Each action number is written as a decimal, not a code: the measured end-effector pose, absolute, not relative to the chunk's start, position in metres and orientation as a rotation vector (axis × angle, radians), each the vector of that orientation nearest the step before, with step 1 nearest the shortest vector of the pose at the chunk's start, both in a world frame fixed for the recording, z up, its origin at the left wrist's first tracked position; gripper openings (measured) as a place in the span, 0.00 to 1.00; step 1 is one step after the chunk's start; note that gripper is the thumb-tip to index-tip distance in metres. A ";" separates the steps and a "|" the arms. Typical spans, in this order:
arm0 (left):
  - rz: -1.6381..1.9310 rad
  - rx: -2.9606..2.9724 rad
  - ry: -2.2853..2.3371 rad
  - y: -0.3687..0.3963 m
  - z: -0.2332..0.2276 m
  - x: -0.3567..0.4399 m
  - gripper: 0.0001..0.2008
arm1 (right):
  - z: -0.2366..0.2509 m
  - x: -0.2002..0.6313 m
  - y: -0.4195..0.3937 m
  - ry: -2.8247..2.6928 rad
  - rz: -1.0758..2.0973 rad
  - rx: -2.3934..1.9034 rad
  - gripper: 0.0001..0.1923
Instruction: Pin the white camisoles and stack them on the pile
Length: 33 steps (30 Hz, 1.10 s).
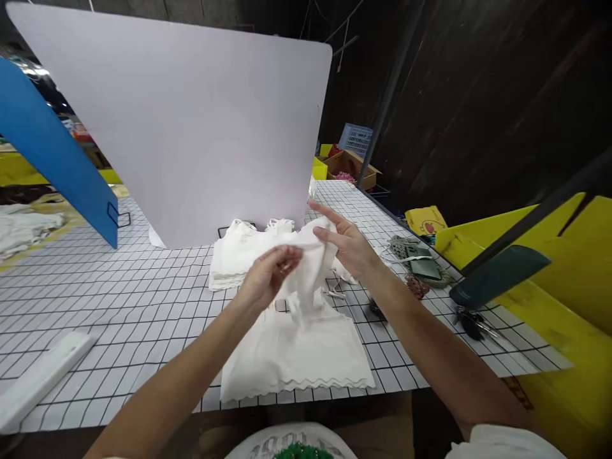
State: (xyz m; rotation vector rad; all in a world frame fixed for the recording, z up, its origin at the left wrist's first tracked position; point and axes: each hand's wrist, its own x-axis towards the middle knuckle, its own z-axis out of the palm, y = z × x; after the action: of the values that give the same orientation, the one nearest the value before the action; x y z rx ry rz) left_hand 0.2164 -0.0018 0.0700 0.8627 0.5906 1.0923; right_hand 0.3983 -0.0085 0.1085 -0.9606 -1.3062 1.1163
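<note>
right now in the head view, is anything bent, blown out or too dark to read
Head view: the grid lines on the table bow toward the edges, so the lens distorts; the white garment under the left hand and right hand is bright, with little fold detail; the backdrop beyond the white board is nearly black; hands look sharp.

A garment [306, 347] lies on the table [119, 299], near the front edge. A pile of clothes [239, 255] sits behind it. A big board [191, 121] stands behind the pile. Keys [471, 322] lie to the right.
</note>
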 end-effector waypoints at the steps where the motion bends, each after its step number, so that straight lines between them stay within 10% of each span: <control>1: 1.172 0.914 0.618 0.005 0.073 0.212 0.10 | 0.109 0.402 -0.011 -1.287 1.108 -0.963 0.32; 13: 0.543 1.090 0.730 0.000 0.046 0.199 0.40 | 0.108 0.408 -0.024 -1.137 1.248 -0.886 0.27; 22: 1.011 0.840 0.677 0.010 0.095 0.211 0.10 | 0.105 0.410 -0.038 -1.279 1.178 -0.879 0.29; 28: 0.790 1.203 0.806 0.030 0.154 0.191 0.12 | 0.108 0.434 -0.043 -1.831 1.051 -1.288 0.33; 33: 0.363 1.611 0.631 0.034 0.188 0.190 0.13 | 0.130 0.409 -0.004 -1.709 1.190 -0.841 0.30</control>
State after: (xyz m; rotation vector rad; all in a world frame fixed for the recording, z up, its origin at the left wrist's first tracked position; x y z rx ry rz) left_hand 0.1901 0.0341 0.1877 1.6107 0.6314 0.3630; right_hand 0.4090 -0.0043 0.1304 -0.8408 -1.7092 1.1899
